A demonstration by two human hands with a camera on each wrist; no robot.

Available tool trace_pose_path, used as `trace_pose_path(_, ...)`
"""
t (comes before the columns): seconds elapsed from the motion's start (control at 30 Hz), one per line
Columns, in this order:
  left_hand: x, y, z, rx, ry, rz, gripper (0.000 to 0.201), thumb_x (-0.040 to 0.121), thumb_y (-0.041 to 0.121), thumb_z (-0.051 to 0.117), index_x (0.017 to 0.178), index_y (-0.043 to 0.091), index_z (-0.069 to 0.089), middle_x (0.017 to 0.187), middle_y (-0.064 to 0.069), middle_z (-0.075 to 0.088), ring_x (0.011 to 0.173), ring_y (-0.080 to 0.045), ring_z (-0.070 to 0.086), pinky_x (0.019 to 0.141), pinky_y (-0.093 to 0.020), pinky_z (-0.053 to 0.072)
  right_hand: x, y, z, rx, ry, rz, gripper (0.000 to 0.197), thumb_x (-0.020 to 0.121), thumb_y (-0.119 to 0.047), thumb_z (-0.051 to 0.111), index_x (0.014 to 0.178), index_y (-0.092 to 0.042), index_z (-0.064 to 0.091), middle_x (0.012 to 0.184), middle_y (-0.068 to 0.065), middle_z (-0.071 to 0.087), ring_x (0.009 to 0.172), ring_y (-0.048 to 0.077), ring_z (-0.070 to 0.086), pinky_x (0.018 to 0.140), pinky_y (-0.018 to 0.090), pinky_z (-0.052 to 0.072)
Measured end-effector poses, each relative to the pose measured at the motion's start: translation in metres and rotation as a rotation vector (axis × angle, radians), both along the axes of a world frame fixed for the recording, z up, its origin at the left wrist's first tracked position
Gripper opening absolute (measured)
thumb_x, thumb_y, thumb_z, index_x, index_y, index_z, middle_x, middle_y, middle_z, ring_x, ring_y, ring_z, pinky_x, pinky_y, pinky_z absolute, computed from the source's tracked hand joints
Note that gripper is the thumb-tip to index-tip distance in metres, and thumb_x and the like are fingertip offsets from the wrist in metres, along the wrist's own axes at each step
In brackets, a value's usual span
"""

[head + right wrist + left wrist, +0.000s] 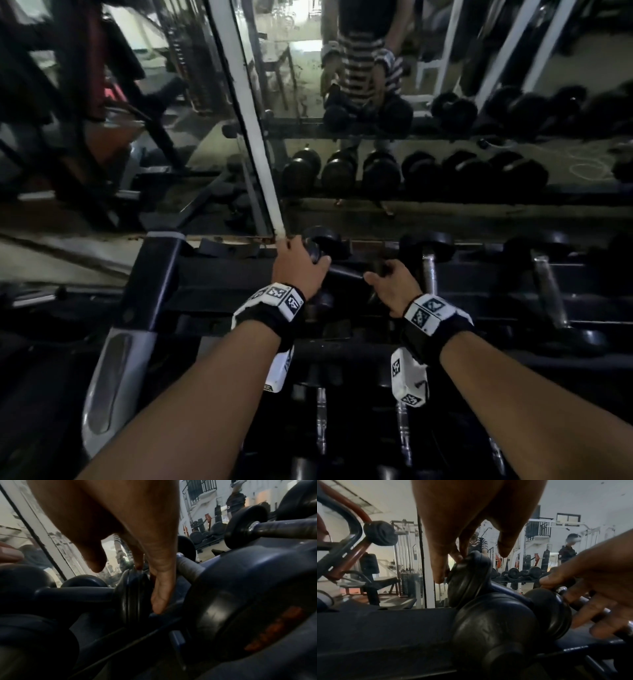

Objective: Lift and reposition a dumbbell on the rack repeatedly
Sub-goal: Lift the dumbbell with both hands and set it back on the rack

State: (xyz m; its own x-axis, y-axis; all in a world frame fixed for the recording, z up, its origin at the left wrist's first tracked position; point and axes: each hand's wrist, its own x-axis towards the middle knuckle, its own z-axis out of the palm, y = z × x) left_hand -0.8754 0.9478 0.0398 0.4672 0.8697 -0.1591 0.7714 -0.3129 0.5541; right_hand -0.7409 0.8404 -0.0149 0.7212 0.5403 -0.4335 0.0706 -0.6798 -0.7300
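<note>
A person stands at a dark dumbbell rack (219, 270) facing a wall mirror (428, 102), both bare forearms reaching forward, each wrist wearing a strap with a camera. The dumbbell (344, 272) being worked lies crosswise on the rack's far top rail, close to the mirror's white frame (250, 113), turned sideways compared with its neighbours.

The left hand (298, 267) curls over the dumbbell's left end, fingers and thumb wrapped around the black rubber head (469, 578). The right hand (390, 282) is at the dumbbell's right end. Its fingers bend down over that head (133, 596) and appear to grip it, though the dim light makes firm contact hard to confirm. Holding both ends probably spreads the weight and keeps the bar level while it is lifted clear of the rail.

To the right, other dumbbells (428, 263) rest front-to-back in their cradles with steel handles showing.

The head view alone shows the whole layout: both arms, the rack's tiers below and the row of dumbbells reflected in the mirror. The left wrist view alone shows fingertips (440, 574) pressed against the ribbed edge of the head, and a second rubber head just beneath it. The right wrist view alone shows the bar (73, 593) running left from the ribbed head.
</note>
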Motion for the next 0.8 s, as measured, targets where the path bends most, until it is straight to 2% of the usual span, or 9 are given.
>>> trace_pose_path(0.13, 0.007, 0.008, -0.012, -0.047, -0.001, 0.045, 0.071, 0.091, 0.047, 0.063, 0.148, 0.013, 0.037, 0.156, -0.018, 0.018, 0.137, -0.042, 0.033, 0.110, -0.043, 0.034, -0.001, 0.011, -0.006, -0.005, 0.040, -0.117, 0.062, 0.089, -0.048, 0.064, 0.139, -0.017, 0.047, 0.128, 0.015, 0.064, 0.115, 0.039, 0.061, 0.096, 0.054, 0.053)
trace_pose_path(0.2, 0.011, 0.012, -0.020, -0.127, -0.057, 0.078, 0.070, 0.091, 0.042, 0.063, 0.150, 0.018, 0.033, 0.154, -0.019, 0.020, 0.134, -0.044, 0.037, 0.108, -0.045, 0.037, 0.002, 0.016, -0.010, 0.003, 0.076, -0.156, 0.059, 0.091, -0.047, 0.062, 0.139, -0.018, 0.046, 0.127, 0.014, 0.062, 0.113, 0.038, 0.060, 0.094, 0.056, 0.053)
trace_pose_path(0.3, 0.014, 0.021, -0.029, -0.212, -0.156, 0.117, 0.071, 0.086, 0.038, 0.067, 0.147, 0.023, 0.036, 0.144, -0.019, 0.037, 0.125, -0.042, 0.047, 0.105, -0.042, 0.041, 0.007, 0.024, -0.016, 0.041, 0.226, -0.226, 0.055, 0.092, -0.045, 0.064, 0.137, -0.021, 0.044, 0.111, 0.007, 0.058, 0.098, 0.033, 0.058, 0.083, 0.059, 0.058)
trace_pose_path(0.4, 0.017, 0.025, -0.032, -0.210, -0.229, 0.181, 0.067, 0.079, 0.038, 0.073, 0.139, 0.027, 0.047, 0.132, -0.015, 0.052, 0.116, -0.034, 0.054, 0.096, -0.035, 0.043, 0.012, 0.031, -0.024, 0.056, 0.348, -0.322, 0.053, 0.084, -0.043, 0.074, 0.126, -0.023, 0.050, 0.095, 0.003, 0.055, 0.089, 0.029, 0.057, 0.079, 0.058, 0.058)
trace_pose_path(0.5, 0.020, 0.026, -0.033, -0.192, -0.260, 0.211, 0.069, 0.075, 0.037, 0.075, 0.138, 0.029, 0.049, 0.130, -0.011, 0.059, 0.117, -0.031, 0.057, 0.098, -0.035, 0.045, 0.013, 0.036, -0.030, 0.044, 0.367, -0.373, 0.060, 0.076, -0.045, 0.079, 0.126, -0.023, 0.055, 0.108, 0.008, 0.061, 0.098, 0.034, 0.060, 0.077, 0.054, 0.060)
trace_pose_path(0.6, 0.021, 0.026, -0.032, -0.177, -0.260, 0.216, 0.067, 0.075, 0.039, 0.075, 0.137, 0.029, 0.052, 0.128, -0.008, 0.062, 0.118, -0.030, 0.057, 0.100, -0.036, 0.046, 0.014, 0.038, -0.035, 0.051, 0.362, -0.398, 0.058, 0.075, -0.046, 0.078, 0.125, -0.024, 0.057, 0.115, 0.011, 0.063, 0.099, 0.036, 0.062, 0.076, 0.057, 0.060)
trace_pose_path(0.73, 0.021, 0.025, -0.025, -0.174, -0.230, 0.207, 0.064, 0.077, 0.041, 0.073, 0.137, 0.028, 0.053, 0.130, -0.010, 0.062, 0.118, -0.033, 0.057, 0.099, -0.035, 0.045, 0.015, 0.035, -0.027, 0.062, 0.372, -0.350, 0.061, 0.081, -0.041, 0.075, 0.134, -0.022, 0.051, 0.109, 0.011, 0.058, 0.091, 0.035, 0.059, 0.076, 0.055, 0.059)
trace_pose_path(0.8, 0.016, 0.023, -0.023, -0.179, -0.243, 0.222, 0.062, 0.080, 0.039, 0.073, 0.137, 0.025, 0.054, 0.131, -0.009, 0.062, 0.120, -0.033, 0.056, 0.100, -0.035, 0.045, 0.013, 0.035, -0.020, 0.071, 0.327, -0.300, 0.060, 0.077, -0.043, 0.075, 0.128, -0.017, 0.056, 0.105, 0.012, 0.064, 0.089, 0.035, 0.063, 0.078, 0.057, 0.059)
